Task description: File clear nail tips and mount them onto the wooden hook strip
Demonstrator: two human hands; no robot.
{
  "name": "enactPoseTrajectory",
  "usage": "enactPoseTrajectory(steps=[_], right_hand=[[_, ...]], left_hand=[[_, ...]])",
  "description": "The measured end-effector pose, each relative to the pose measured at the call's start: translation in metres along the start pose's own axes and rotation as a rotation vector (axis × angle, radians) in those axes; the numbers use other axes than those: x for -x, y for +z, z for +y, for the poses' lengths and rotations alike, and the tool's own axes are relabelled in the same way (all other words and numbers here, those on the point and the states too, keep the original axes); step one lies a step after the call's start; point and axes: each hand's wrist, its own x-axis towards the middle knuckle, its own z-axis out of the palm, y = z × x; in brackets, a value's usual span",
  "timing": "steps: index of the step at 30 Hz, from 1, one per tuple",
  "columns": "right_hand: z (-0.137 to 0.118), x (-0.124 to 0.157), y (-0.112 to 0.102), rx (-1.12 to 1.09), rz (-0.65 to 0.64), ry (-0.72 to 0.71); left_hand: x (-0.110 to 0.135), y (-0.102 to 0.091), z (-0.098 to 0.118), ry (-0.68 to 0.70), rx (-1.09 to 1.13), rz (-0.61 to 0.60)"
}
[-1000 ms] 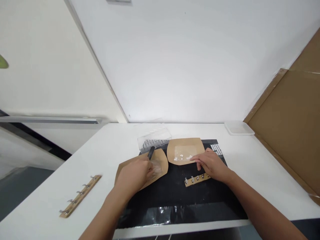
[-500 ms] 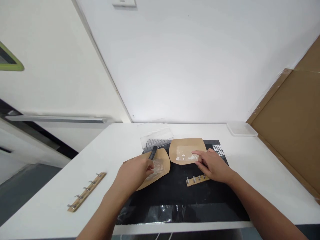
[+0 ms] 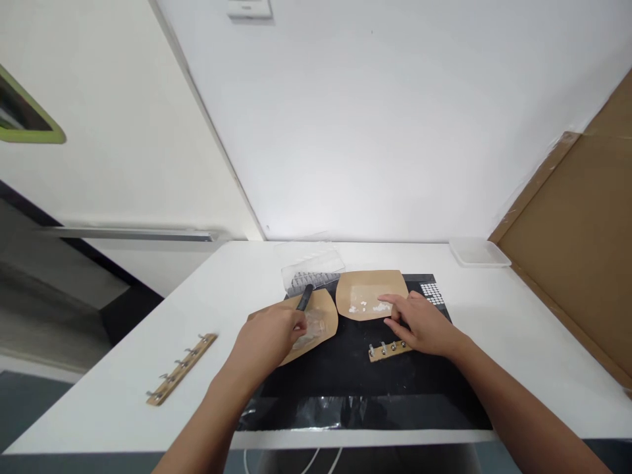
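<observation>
At my remote controls, clock centered on the black mat [image 3: 365, 388], I have a bare lane at 6 o'clock, flanked by the left forearm [image 3: 217, 405] at 8 and the right forearm [image 3: 503, 401] at 4. A short hooked strip [image 3: 388, 351], partly hidden by the right hand [image 3: 422, 324], obstructs 2. The left brown tray [image 3: 328, 301] bars 10, the right brown tray [image 3: 372, 279] 12, their rims nearly meeting; a clear case [image 3: 323, 264] stands behind at 11. White tabletop [image 3: 523, 329] gives me room at 3, short of a cardboard panel [image 3: 577, 250]. A long hooked strip [image 3: 180, 371] interrupts 9.

A black tool [image 3: 305, 297] slants over one tan tray [image 3: 326, 300]; another tray [image 3: 351, 280] holds white bits [image 3: 382, 307].
</observation>
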Motion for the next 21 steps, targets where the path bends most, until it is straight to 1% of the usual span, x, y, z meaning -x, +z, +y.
enactPoseTrajectory(steps=[3,12,15,17,20,21], right_hand=[[0.000,0.000,0.000,0.001,-0.011,-0.005],[0.001,0.001,0.002,-0.008,0.002,-0.022],[0.003,0.001,0.003,0.000,0.011,-0.047],[0.002,0.001,0.003,-0.008,0.039,-0.073],[-0.005,0.001,0.003,-0.076,0.106,-0.103],[-0.008,0.001,0.003,-0.114,0.127,-0.110]], left_hand=[[0.001,0.001,0.000,0.001,-0.002,0.028],[0.002,0.002,-0.003,-0.060,0.044,0.096],[0.005,0.001,-0.003,-0.072,0.102,0.152],[0.009,0.004,0.001,-0.060,0.149,0.199],[0.019,0.015,0.018,0.004,0.309,0.259],[0.023,0.020,0.026,0.034,0.516,0.308]])
